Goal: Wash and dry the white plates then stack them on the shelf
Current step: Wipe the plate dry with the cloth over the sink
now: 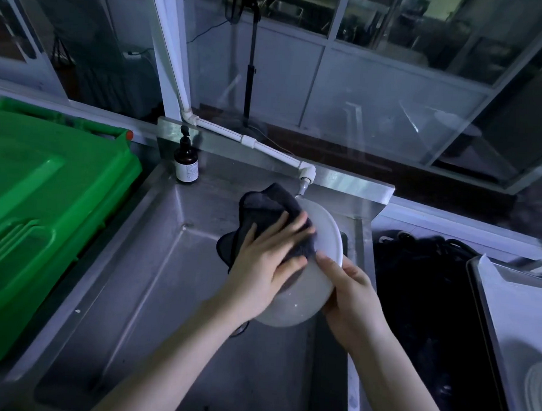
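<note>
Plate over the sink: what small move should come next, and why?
Probably sweep the cloth down toward the near rim: the left hand presses it on the far half of the plate, the right hand grips the rim, and the near part lies uncovered.

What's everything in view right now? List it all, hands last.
sink: one, steel, centre
tap pipe: one, white, along the sink's back edge
white plate: one, white, held over the sink below the tap pipe's outlet
cloth: one, dark grey, laid over the white plate's far side
pump bottle: one, brown, sink's back left corner
bin: one, green, left of the sink
cables: a tangle, black, right of the sink
stacked plates: count unclear, white, bottom right edge
left hand: flat fingers press the cloth onto the white plate
right hand: grip on the white plate's near rim
</note>
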Available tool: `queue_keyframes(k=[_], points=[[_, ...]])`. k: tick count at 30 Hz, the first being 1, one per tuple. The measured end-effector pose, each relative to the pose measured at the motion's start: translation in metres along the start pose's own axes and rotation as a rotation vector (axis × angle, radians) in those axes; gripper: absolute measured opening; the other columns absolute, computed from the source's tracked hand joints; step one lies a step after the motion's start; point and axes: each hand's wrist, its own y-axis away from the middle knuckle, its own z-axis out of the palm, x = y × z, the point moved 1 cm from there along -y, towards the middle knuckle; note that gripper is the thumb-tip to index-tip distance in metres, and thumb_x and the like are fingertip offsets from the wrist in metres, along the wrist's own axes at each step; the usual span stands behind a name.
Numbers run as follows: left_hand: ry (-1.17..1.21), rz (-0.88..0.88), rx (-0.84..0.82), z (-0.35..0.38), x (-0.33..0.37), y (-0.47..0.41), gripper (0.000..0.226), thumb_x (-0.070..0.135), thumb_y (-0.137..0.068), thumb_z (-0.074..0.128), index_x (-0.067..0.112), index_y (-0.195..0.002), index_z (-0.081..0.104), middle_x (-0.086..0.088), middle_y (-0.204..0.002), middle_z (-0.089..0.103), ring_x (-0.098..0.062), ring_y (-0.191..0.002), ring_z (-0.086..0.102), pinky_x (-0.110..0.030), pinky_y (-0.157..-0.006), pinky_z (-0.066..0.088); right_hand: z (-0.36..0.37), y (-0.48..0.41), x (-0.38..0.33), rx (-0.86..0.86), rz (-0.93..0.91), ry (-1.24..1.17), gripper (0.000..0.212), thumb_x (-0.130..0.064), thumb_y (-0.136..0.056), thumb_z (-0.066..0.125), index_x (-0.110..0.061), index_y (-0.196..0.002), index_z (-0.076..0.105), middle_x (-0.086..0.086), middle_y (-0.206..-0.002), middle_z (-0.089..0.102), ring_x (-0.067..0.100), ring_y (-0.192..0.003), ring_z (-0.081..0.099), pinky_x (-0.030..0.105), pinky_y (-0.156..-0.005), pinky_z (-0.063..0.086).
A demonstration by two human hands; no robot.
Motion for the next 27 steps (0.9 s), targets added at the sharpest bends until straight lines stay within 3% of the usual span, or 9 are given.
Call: queue_keyframes(k=[4,10,18,20,24,25,27], points=[[0.006,0.084,-0.049,0.000,-0.003,-0.005,0.048,0.044,-0.098,0.037,0.030,-0.143,0.047,0.021,-0.157,0.026,-0.002,-0.149,0.013,-0.055,-0.118,0.018,0.000,-0.001,0.002,-0.051,-0.007,-0.003,0.020,-0.021,-0.083,0.064,-0.010,-0.090,0.079,0.019,-0.090,0.074,0.025,-0.078,0.071,0.032,-0.064,0.058],[0.189,-0.123,0.062,-0.018,-0.016,-0.026,0.044,0.035,-0.097,0.042,0.036,-0.141,0.038,0.011,-0.157,0.030,-0.015,-0.149,0.022,-0.058,-0.116,0.024,-0.005,0.007,0.008,-0.082,-0.045,0.127,0.026,-0.028,-0.083,0.073,-0.004,-0.094,0.075,0.022,-0.091,0.070,0.032,-0.082,0.062,0.044,-0.073,0.044],[-0.089,0.231,-0.140,0.001,0.000,-0.004,0.051,0.045,-0.103,0.032,0.032,-0.152,0.030,0.014,-0.163,0.013,-0.013,-0.152,0.005,-0.060,-0.117,0.020,-0.006,0.002,0.016,-0.054,-0.157,0.269,0.031,-0.035,-0.086,0.069,-0.006,-0.095,0.073,0.029,-0.099,0.071,0.037,-0.094,0.068,0.054,-0.081,0.050],[-0.035,0.169,-0.134,-0.003,-0.007,-0.013,0.049,0.042,-0.102,0.036,0.035,-0.150,0.030,0.014,-0.162,0.017,-0.012,-0.152,0.005,-0.058,-0.118,0.017,-0.009,0.005,0.019,-0.088,-0.131,0.290,0.029,-0.034,-0.085,0.072,-0.008,-0.098,0.075,0.028,-0.100,0.071,0.037,-0.094,0.069,0.052,-0.079,0.051],[0.223,-0.139,-0.018,-0.011,-0.025,-0.023,0.045,0.021,-0.103,0.045,0.034,-0.144,0.031,0.010,-0.159,0.024,-0.016,-0.150,0.015,-0.049,-0.119,0.021,-0.016,0.013,0.019,-0.099,-0.080,0.258,0.035,-0.036,-0.083,0.074,-0.009,-0.105,0.075,0.026,-0.100,0.072,0.031,-0.088,0.070,0.041,-0.071,0.052],[0.237,-0.160,-0.011,-0.011,-0.024,-0.021,0.046,0.022,-0.103,0.045,0.035,-0.145,0.029,0.010,-0.159,0.023,-0.017,-0.150,0.015,-0.049,-0.120,0.021,-0.017,0.014,0.018,-0.099,-0.077,0.250,0.032,-0.033,-0.085,0.072,-0.009,-0.105,0.075,0.025,-0.099,0.073,0.031,-0.088,0.070,0.039,-0.069,0.052],[0.096,-0.035,-0.032,-0.006,-0.018,-0.013,0.049,0.036,-0.102,0.040,0.034,-0.149,0.026,0.011,-0.162,0.017,-0.019,-0.151,0.010,-0.055,-0.118,0.022,-0.016,0.013,0.016,-0.093,-0.075,0.237,0.028,-0.030,-0.084,0.071,-0.008,-0.101,0.075,0.027,-0.098,0.072,0.032,-0.086,0.069,0.039,-0.069,0.051]])
